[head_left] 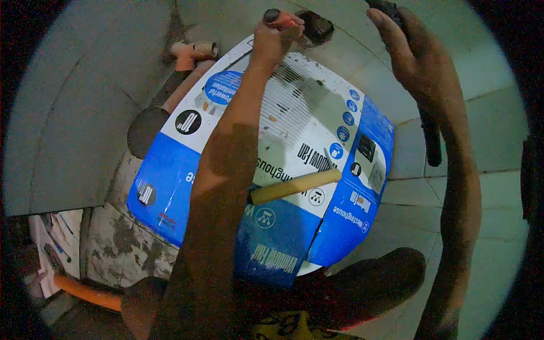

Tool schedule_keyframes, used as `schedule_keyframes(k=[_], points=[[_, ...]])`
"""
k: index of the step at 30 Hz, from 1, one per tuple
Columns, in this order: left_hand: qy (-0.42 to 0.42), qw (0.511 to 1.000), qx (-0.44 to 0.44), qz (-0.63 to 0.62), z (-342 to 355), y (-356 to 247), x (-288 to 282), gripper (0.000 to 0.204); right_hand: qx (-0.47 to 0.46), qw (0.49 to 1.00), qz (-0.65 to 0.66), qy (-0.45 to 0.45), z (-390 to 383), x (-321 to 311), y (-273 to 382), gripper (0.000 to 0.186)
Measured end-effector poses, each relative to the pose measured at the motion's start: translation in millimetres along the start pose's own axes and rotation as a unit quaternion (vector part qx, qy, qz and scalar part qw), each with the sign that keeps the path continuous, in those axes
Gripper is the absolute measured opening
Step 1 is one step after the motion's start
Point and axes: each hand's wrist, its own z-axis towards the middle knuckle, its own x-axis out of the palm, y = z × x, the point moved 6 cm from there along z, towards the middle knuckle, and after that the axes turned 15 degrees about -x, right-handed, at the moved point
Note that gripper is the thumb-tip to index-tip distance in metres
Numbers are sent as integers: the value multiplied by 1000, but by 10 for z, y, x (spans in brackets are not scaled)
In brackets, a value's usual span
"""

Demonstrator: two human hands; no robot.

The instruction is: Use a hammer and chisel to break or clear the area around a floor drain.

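Note:
My left hand (275, 42) reaches far forward and is closed around a chisel (279, 19) with an orange-red grip and a dark butt end. Just right of that hand is a rough, broken hole (318, 28) in the pale tiled wall; the chisel's tip cannot be made out. Raised at the upper right, my right hand (411, 48) grips a hammer (432, 139). Its black handle shows below my wrist, and its dark head is partly cut off by the top edge. Under my left arm lies a blue and white fan carton (334, 226), strewn with chips.
On the carton rests a yellowish wooden handle (300, 186). Left of it are an orange pipe fitting (190, 55) and a dark round opening (148, 133). Dirty tiles (122, 243) and an orange rod-like piece (88, 293) are at lower left. My knee (396, 269) shows below.

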Motion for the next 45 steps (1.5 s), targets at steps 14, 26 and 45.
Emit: schedule_keyframes(k=[14, 26, 45], points=[[54, 991, 6, 120, 78, -57, -25, 4, -246, 965, 33, 80, 466, 155, 527, 39], [76, 994, -68, 45, 338, 383, 419, 6, -279, 956, -84, 41, 467, 361, -96, 32], [-1, 902, 116, 416, 238, -261, 410, 14, -193, 980, 12, -46, 515, -64, 196, 38]])
